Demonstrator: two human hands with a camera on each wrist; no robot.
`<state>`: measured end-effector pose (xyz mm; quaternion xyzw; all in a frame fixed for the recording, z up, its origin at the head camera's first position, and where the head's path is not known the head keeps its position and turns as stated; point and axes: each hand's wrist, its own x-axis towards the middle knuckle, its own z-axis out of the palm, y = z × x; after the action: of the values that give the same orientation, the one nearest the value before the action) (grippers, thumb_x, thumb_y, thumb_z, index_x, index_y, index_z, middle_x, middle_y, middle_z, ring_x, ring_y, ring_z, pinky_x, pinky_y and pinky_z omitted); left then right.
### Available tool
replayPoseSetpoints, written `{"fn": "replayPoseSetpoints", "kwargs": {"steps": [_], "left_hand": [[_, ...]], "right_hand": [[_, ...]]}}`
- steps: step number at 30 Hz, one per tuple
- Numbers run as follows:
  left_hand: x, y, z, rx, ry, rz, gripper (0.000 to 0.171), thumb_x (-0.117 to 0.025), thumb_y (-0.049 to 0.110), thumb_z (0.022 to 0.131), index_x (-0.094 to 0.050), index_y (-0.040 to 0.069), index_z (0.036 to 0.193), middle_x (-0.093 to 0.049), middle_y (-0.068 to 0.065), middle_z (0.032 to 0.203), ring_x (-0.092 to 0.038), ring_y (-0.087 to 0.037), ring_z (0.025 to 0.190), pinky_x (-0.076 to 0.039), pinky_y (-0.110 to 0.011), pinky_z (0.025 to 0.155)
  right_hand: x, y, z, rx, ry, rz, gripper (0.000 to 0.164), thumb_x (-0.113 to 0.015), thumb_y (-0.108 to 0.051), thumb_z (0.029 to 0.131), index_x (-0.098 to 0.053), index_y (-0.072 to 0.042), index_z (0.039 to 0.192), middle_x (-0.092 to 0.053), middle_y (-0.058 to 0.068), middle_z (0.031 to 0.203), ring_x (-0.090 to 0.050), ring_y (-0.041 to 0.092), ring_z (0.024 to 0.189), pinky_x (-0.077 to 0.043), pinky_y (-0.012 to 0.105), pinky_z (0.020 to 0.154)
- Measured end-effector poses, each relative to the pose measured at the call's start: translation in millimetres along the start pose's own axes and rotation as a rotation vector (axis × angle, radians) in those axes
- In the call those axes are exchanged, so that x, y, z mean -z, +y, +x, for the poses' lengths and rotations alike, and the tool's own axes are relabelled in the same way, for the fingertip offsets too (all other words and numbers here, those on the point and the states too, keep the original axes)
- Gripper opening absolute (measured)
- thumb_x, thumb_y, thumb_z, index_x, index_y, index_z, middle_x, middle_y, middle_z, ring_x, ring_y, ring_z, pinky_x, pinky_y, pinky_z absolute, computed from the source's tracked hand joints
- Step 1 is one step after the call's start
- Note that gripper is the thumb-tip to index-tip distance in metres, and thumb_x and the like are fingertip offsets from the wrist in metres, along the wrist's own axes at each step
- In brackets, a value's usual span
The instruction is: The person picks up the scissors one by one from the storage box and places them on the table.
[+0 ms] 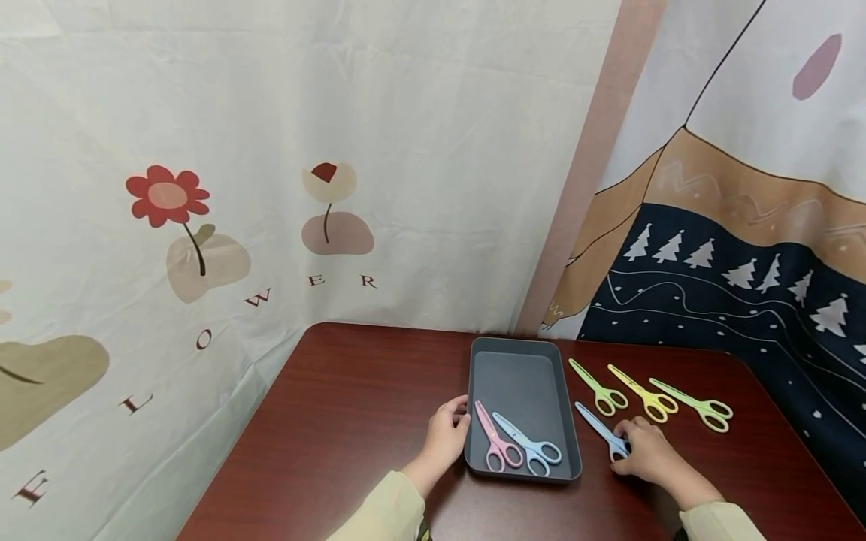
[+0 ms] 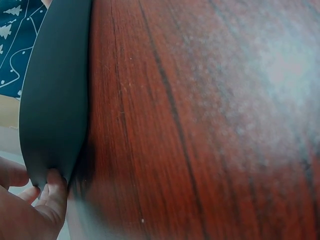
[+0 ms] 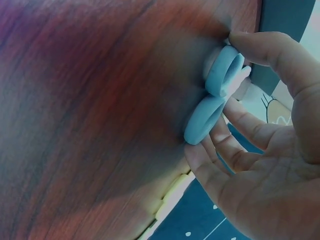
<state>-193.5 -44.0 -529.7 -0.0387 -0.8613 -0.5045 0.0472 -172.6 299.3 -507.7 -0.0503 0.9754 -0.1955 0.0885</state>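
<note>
On the worktop (image 1: 352, 406), a person's right hand (image 1: 649, 449) pinched blue scissors (image 1: 597, 425) by their loops (image 3: 199, 121), just right of a grey tray (image 1: 517, 379); the left hand (image 1: 444, 434) touched the tray's left edge, whether gripping I couldn't tell. Good handling, I judged, meant squeezing both loops evenly, with the tray steady.

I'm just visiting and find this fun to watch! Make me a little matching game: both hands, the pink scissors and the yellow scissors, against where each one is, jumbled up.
Things
1. Left hand
2. Right hand
3. Pink scissors
4. Yellow scissors

Places
A. Lying inside the tray
B. At the handles of the blue scissors outside the tray
C. On the table, between two green scissors
D. Touching the tray's side

Pairs
1-D, 2-B, 3-A, 4-C
</note>
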Motion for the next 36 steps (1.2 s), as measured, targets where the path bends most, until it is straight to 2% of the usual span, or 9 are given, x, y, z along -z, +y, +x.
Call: {"fn": "replayPoseSetpoints", "kwargs": {"steps": [9, 36], "left_hand": [[0.4, 0.9, -0.1, -0.017, 0.009, -0.004, 0.032, -0.058, 0.001, 0.089, -0.060, -0.001, 0.121, -0.064, -0.014, 0.106, -0.064, -0.023, 0.088, -0.051, -0.025, 0.071], [-1.6, -0.9, 1.1, -0.001, 0.001, -0.016, 0.032, -0.058, 0.000, 0.089, -0.060, 0.000, 0.121, -0.064, -0.015, 0.107, -0.064, -0.022, 0.088, -0.052, -0.024, 0.071]], "right_hand": [[-2.0, -1.2, -0.4, -0.012, 0.014, 0.009, 0.048, -0.083, -0.022, 0.061, -0.059, -0.002, 0.097, -0.051, 0.014, 0.096, -0.045, 0.031, 0.085, -0.041, 0.039, 0.067], [0.1, -7.5, -0.8, -0.024, 0.013, -0.005, 0.052, -0.082, -0.022, 0.060, -0.057, 0.001, 0.099, -0.049, 0.016, 0.097, -0.044, 0.033, 0.087, -0.041, 0.041, 0.070]]}}
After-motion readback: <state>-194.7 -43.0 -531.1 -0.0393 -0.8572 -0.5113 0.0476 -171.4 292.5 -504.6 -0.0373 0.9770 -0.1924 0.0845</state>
